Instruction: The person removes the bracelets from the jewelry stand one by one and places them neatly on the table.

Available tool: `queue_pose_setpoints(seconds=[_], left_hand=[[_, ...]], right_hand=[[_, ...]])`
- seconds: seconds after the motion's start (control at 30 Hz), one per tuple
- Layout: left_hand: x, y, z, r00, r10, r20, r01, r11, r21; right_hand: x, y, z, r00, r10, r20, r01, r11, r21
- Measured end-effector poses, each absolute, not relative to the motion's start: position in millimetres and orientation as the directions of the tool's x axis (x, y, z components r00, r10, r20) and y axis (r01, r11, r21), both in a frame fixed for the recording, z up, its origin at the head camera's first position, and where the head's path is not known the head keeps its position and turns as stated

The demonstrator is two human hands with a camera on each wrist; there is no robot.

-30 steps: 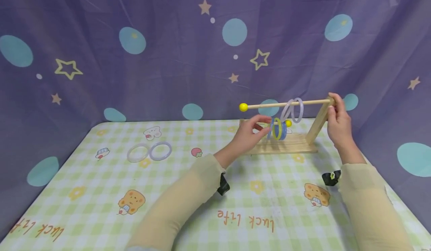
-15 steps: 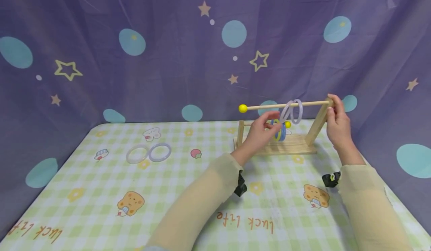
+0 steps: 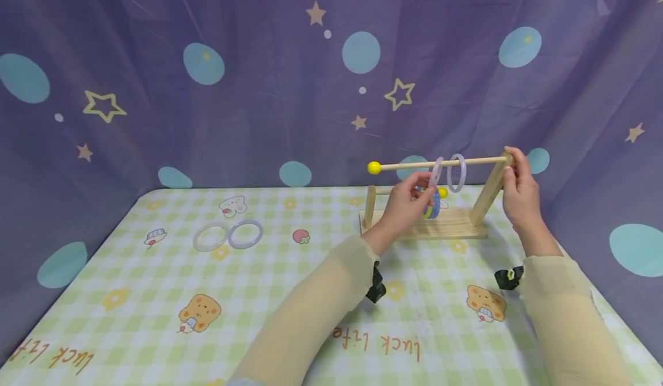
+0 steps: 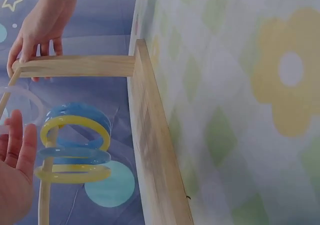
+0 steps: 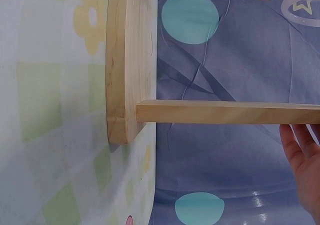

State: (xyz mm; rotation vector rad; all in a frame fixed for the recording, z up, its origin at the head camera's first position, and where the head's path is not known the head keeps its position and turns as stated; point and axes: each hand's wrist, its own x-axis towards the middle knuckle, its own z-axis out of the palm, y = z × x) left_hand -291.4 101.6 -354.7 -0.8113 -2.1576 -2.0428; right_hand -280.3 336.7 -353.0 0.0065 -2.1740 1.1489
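A wooden stand point(image 3: 456, 225) holds a long upper rod point(image 3: 404, 164) tipped with a yellow ball, and a lower rod. My left hand point(image 3: 406, 206) pinches a pale purple ring point(image 3: 439, 161) that hangs on the upper rod. Beside it, apart, hangs a second pale ring point(image 3: 464, 173). Blue rings point(image 3: 436, 203) and yellow rings point(image 4: 75, 120) sit on the lower rod, partly behind my left fingers in the head view. My right hand point(image 3: 522, 196) grips the top of the tall post point(image 3: 488, 193); in the right wrist view its fingers point(image 5: 292, 142) touch that post.
Two loose rings lie side by side on the checked tablecloth at the left, a whitish ring point(image 3: 195, 237) and a pale purple ring point(image 3: 260, 234). A purple curtain point(image 3: 259, 87) with stars and blue ovals hangs behind the table.
My left hand has moved right from the lower rod's rings to the nearer pale ring, which has shifted slightly left, away from the second one. My right hand stays on the post.
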Motion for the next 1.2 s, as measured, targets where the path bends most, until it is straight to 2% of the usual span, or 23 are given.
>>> queue_pose_setpoints(seconds=[0.4, 0.8, 1.0, 1.2], left_hand=[[-289.0, 83.8, -358.7, -0.834, 0.290, 0.469, 0.500, 0.042, 0.865], [-291.9, 59.8, -360.2, -0.813, 0.308, 0.494, 0.535, 0.062, 0.842], [-292.9, 47.8, -361.1, -0.808, 0.303, 0.505, 0.558, 0.117, 0.822], [-291.7, 38.4, -360.5, -0.780, 0.316, 0.540, 0.602, 0.143, 0.785]], right_hand=[[-281.0, 337.6, -355.7, -0.774, 0.286, 0.565, -0.308, 0.610, -0.730], [-280.9, 336.8, -354.5, -0.771, 0.285, 0.569, -0.302, 0.624, -0.721], [-281.6, 336.5, -354.1, -0.767, 0.290, 0.572, -0.301, 0.625, -0.720], [-281.8, 337.0, -355.0, -0.763, 0.295, 0.575, -0.311, 0.612, -0.727]])
